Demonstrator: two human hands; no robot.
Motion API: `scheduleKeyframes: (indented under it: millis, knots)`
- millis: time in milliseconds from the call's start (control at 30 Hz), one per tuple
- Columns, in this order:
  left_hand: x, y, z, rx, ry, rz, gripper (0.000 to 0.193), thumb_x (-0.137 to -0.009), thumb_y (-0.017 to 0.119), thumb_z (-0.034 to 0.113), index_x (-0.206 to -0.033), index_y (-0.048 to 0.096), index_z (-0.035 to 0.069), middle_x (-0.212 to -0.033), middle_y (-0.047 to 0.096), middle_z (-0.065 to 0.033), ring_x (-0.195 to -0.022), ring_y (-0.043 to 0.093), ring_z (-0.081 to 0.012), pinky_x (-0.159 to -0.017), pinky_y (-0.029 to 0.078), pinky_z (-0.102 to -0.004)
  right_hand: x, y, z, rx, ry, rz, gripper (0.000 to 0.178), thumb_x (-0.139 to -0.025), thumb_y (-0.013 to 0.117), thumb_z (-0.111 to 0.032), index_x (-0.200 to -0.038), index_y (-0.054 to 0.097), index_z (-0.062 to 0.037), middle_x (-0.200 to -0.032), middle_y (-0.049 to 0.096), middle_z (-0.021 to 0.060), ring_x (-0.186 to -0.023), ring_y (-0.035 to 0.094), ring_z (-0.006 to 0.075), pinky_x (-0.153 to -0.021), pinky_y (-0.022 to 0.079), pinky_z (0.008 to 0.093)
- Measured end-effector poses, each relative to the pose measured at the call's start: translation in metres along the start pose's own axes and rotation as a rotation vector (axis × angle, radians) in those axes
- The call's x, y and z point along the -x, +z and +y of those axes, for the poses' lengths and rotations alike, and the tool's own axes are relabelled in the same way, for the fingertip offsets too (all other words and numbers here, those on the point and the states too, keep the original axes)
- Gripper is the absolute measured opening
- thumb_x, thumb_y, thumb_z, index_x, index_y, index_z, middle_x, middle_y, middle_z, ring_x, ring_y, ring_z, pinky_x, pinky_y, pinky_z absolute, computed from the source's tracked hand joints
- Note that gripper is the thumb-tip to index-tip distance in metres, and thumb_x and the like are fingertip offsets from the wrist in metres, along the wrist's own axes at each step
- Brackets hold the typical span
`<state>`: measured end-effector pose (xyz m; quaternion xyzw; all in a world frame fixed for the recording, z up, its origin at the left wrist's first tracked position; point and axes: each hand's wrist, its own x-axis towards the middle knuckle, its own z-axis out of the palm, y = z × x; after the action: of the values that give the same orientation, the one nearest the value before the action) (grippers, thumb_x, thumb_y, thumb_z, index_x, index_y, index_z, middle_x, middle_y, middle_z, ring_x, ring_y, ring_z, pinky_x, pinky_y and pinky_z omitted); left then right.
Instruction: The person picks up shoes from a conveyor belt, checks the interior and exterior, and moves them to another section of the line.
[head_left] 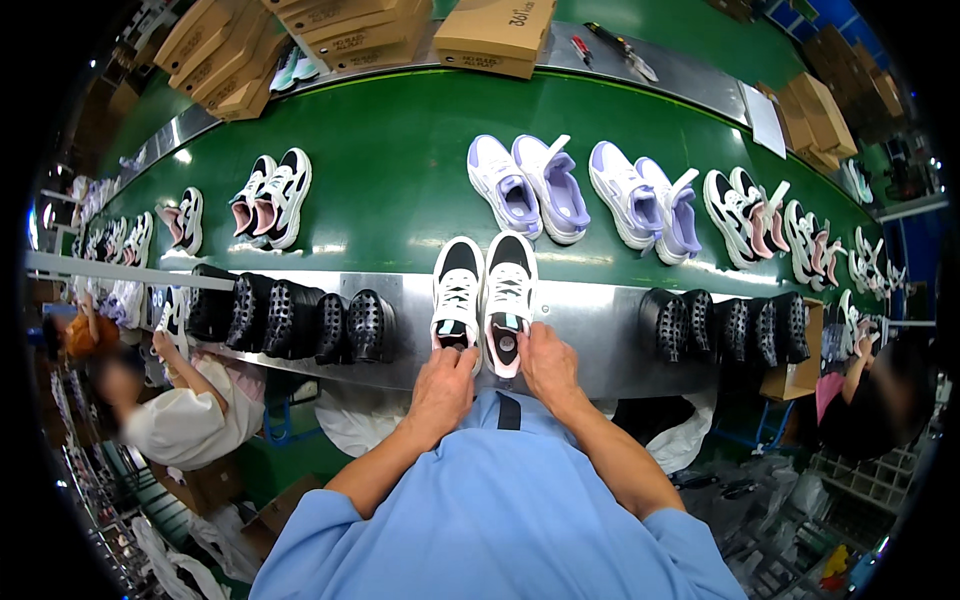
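Two white and black sneakers with pink lining stand side by side at the metal table edge, toes pointing away from me. My left hand [446, 386] is closed on the heel collar of the left sneaker [457, 292]. On the right sneaker [510, 285], my right hand [548, 362] pinches the collar near the heel. The fingertips of both hands partly hide the shoe openings. Just beyond, a pair of lilac and white sneakers [530, 190] rests on the green conveyor belt [390, 190].
Black perforated shoe forms [370, 328] line the metal ledge to the left, with more forms [665, 322] to the right. Further sneakers [275, 198] lie along the belt. Shoe boxes [495, 35] and a cutter [620, 50] sit on the far ledge. Co-workers [190, 410] work at both sides.
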<state>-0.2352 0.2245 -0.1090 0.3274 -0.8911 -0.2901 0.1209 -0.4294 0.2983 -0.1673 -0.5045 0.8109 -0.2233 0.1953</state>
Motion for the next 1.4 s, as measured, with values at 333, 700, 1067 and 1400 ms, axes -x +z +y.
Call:
scheduleKeyframes:
  millis: [333, 700, 1067, 1400]
  knots:
    - [-0.067, 0.035, 0.004, -0.187, 0.136, 0.232, 0.01, -0.08, 0.067, 0.007, -0.088, 0.061, 0.006, -0.085, 0.057, -0.0108, -0.082, 0.062, -0.0314, -0.067, 0.052, -0.0426, -0.01, -0.013, 0.009, -0.225, 0.237, -0.104, 0.031, -0.087, 0.076, -0.018, -0.102, 0.057, 0.0015, -0.084, 0.069, 0.0261, -0.077, 0.069, 0.0475, -0.071, 0.054, 0.0556]
    - [-0.018, -0.01, 0.03, -0.127, -0.127, 0.025, 0.042, -0.081, 0.08, 0.016, -0.12, 0.067, 0.008, -0.097, 0.062, -0.0133, -0.094, 0.064, -0.0344, -0.076, 0.055, -0.0451, -0.001, 0.001, 0.027, -0.094, 0.05, -0.114, 0.026, -0.096, 0.062, -0.023, -0.102, 0.056, 0.002, -0.091, 0.067, 0.0297, -0.078, 0.067, 0.0508, -0.072, 0.054, 0.0589]
    - [-0.026, 0.019, 0.025, -0.104, -0.207, -0.114, 0.023, -0.086, 0.082, 0.027, -0.101, 0.076, 0.01, -0.086, 0.065, -0.017, -0.082, 0.067, -0.0391, -0.07, 0.053, -0.0494, -0.073, -0.066, 0.055, -0.241, -0.033, -0.229, 0.042, -0.094, 0.071, -0.035, -0.113, 0.067, 0.0021, -0.109, 0.07, 0.0256, -0.102, 0.067, 0.0427, -0.092, 0.054, 0.0511]
    - [-0.12, -0.09, 0.0, -0.151, -0.248, 0.065, 0.025, -0.086, 0.081, 0.024, -0.095, 0.074, 0.002, -0.084, 0.068, -0.0249, -0.081, 0.066, -0.0458, -0.074, 0.052, -0.0522, -0.187, -0.083, 0.109, 0.158, -0.089, -0.047, 0.071, -0.084, 0.083, -0.024, -0.148, 0.053, -0.0085, -0.15, 0.048, 0.0279, -0.133, 0.052, 0.0459, -0.111, 0.046, 0.0508]
